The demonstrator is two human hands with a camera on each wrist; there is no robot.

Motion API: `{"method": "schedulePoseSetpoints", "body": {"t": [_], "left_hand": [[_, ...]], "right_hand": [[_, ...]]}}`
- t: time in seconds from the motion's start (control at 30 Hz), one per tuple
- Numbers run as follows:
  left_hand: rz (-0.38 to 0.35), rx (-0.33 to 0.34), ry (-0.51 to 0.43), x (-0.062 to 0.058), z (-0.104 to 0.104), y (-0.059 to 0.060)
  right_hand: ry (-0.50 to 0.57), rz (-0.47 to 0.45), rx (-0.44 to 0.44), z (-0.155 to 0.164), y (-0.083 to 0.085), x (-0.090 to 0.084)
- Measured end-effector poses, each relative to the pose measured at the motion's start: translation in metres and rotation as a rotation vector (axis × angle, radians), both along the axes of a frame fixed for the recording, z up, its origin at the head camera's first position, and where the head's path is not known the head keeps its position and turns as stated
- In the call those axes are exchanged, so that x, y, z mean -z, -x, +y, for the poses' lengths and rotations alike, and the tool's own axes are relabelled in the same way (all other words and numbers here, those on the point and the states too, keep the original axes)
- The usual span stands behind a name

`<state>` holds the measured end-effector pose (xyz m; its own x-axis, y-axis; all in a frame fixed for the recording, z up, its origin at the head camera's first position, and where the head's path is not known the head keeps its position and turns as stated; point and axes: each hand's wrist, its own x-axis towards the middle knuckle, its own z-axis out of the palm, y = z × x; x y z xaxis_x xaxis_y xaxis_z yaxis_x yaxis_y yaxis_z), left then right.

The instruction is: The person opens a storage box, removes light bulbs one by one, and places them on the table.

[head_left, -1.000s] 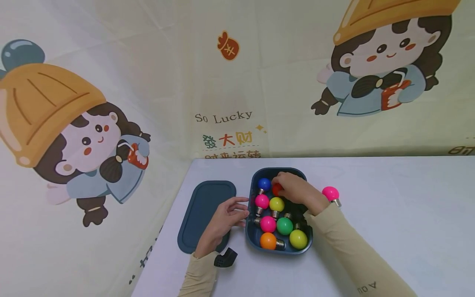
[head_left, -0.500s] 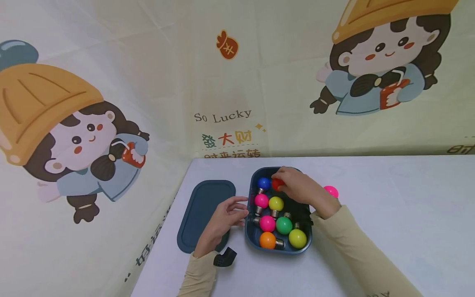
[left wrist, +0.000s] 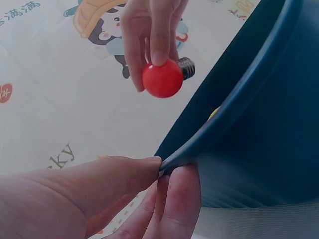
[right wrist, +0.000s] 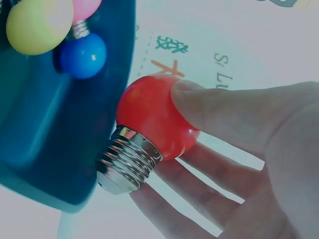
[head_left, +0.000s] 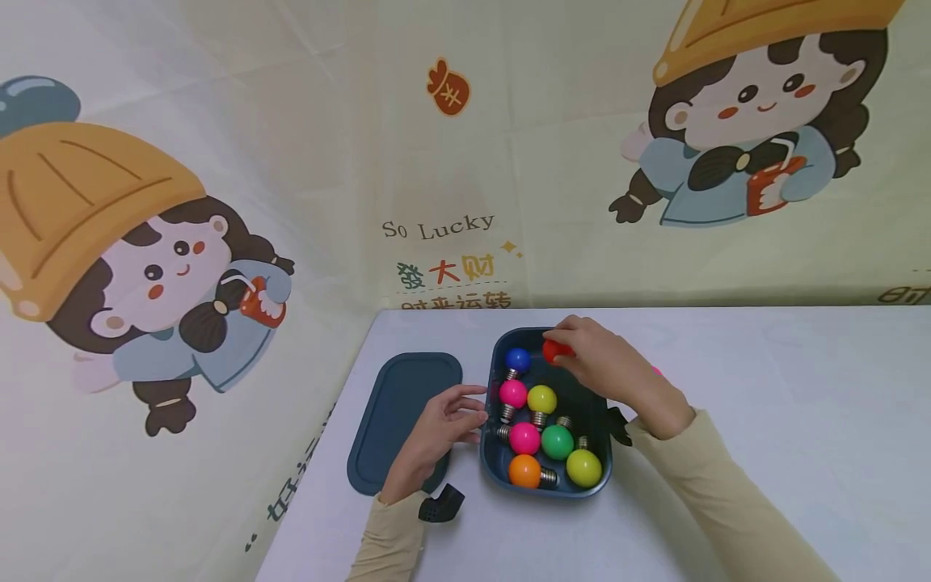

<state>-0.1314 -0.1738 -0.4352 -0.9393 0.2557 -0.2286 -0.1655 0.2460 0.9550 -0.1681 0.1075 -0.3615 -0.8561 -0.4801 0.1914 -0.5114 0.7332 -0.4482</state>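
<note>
The right hand (head_left: pixel 611 368) pinches a red bulb (head_left: pixel 556 351) between thumb and fingertips (right wrist: pixel 199 99), with the other fingers fairly straight beneath it. The bulb is lifted above the far edge of a dark blue box (head_left: pixel 493 465), and its metal screw base (right wrist: pixel 127 167) points down and toward the box wall in the right wrist view. From the left wrist camera the same bulb (left wrist: pixel 163 78) hangs clear of the box rim (left wrist: pixel 234 107), gripped from above.

The left hand (head_left: pixel 436 436) sits at the left side of the box, thumb and fingers (left wrist: pixel 174 199) nipping its rim (the grip is plain in the left wrist view), the rest of the hand relaxed over the bench (head_left: pixel 764 420).

Inside the box lie more bulbs: a blue bulb (head_left: pixel 518 360) at the far left, a pink bulb (head_left: pixel 512 394) and a yellow bulb (head_left: pixel 541 398) nearer, then another pink bulb (head_left: pixel 524 438) beside a green bulb (head_left: pixel 558 442), and at the near end an orange bulb (head_left: pixel 525 470) next to a yellow-green bulb (head_left: pixel 584 467). A dark blue lid (head_left: pixel 403 412) lies flat on the bench just left of the box, partly under the left hand. A small black object (head_left: pixel 440 505) rests by the left wrist
</note>
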Motion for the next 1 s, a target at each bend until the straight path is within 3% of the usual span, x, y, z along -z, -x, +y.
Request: {"method": "schedulePoseSetpoints", "body": {"t": [0.5, 1.0], "left_hand": [[-0.003, -0.004, 0.002, -0.003, 0.0, 0.002], [0.002, -0.004, -0.002, 0.001, 0.001, 0.006]], "right_hand": [[0.006, 0.005, 0.064, 0.025, -0.012, -0.006], [0.014, -0.042, 0.135, 0.054, -0.014, 0.002]]}}
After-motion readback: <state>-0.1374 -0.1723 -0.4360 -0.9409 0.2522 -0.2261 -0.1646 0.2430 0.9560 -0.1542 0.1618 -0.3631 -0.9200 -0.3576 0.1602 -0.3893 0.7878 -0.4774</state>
